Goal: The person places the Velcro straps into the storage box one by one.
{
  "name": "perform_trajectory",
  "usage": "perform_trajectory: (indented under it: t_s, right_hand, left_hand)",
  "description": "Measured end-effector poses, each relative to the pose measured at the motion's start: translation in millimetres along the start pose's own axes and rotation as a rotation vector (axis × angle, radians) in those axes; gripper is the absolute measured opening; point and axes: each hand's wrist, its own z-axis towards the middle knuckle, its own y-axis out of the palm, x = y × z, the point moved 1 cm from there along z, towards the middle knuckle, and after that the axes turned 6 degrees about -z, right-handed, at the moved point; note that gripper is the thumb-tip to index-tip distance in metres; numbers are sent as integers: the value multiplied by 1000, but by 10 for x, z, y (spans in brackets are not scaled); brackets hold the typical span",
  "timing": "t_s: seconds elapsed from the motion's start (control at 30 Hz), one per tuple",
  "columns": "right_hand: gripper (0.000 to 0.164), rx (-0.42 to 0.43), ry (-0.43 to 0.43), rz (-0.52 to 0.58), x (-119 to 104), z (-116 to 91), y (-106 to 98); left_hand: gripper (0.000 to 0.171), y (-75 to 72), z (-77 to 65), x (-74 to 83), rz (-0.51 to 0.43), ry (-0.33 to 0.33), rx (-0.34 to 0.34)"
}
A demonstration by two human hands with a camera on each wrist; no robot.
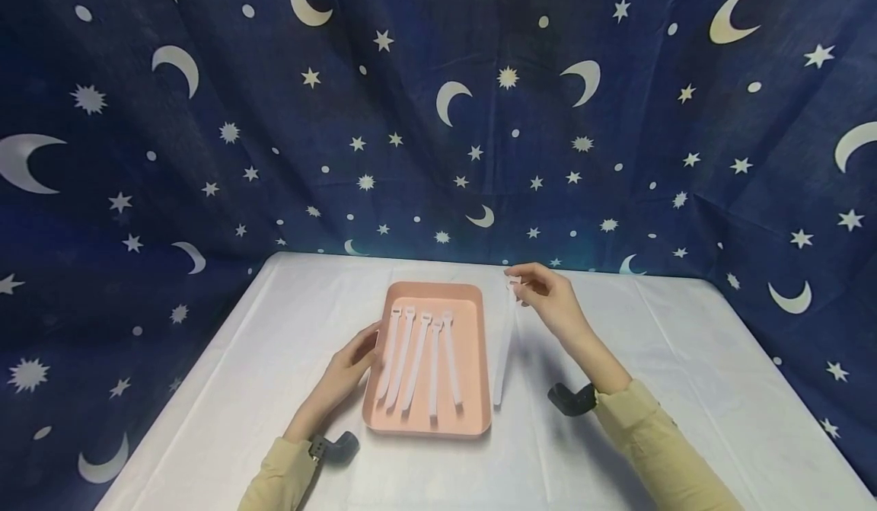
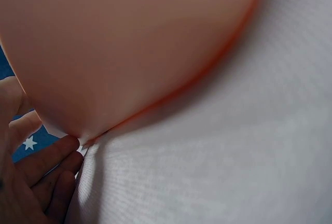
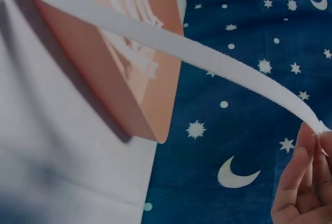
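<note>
A pink tray (image 1: pixel 469 359) lies on the white cloth, with several white hook-and-loop cable ties (image 1: pixel 421 362) side by side in it. Beside its left wall is my left hand (image 1: pixel 347 360); in the left wrist view its fairly straight fingers (image 2: pixel 57 159) touch the tray's outer side. My right hand (image 1: pixel 544 295), to the right of the tray's far end, pinches another white cable tie (image 1: pixel 505 355) by its buckle end between thumb and fingertips. This strap hangs down along the tray's right side. In the right wrist view it curves across, in front of the tray (image 3: pixel 88 47).
A white cloth (image 1: pixel 226 389) covers the table. Behind it hangs a dark blue curtain (image 1: pixel 411 107) with moons and stars. Dark wrist devices (image 1: pixel 572 400) are strapped at both wrists, below the tan sleeves (image 1: pixel 651 435).
</note>
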Motion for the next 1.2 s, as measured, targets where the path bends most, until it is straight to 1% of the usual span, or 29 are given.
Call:
perform_trajectory:
  t_s: [0.2,0.4,0.6,0.77,1.0,1.2]
  right_hand:
    - [25,-20,-19,17,-110,11,-7]
    - [25,-35,-48,39,-200,12,7]
    - [25,-55,-38,48,-303,-4,25]
    - [26,-78,-38,71,-383,-9,49]
    - [25,-108,-43,121,-418,16,126]
    - [24,-133,-39,128,-380,43,239]
  left_hand:
    - [51,-5,10,-14,-3,12,5]
    - [50,5,9,-2,4,-4,11]
    - [49,-5,-5,27,2,-8,20]
    - [50,-11,-9,22,7,-5,16]
    - [51,-10,-14,26,3,9,13]
    - [50,-1,-11,20,3,13,10]
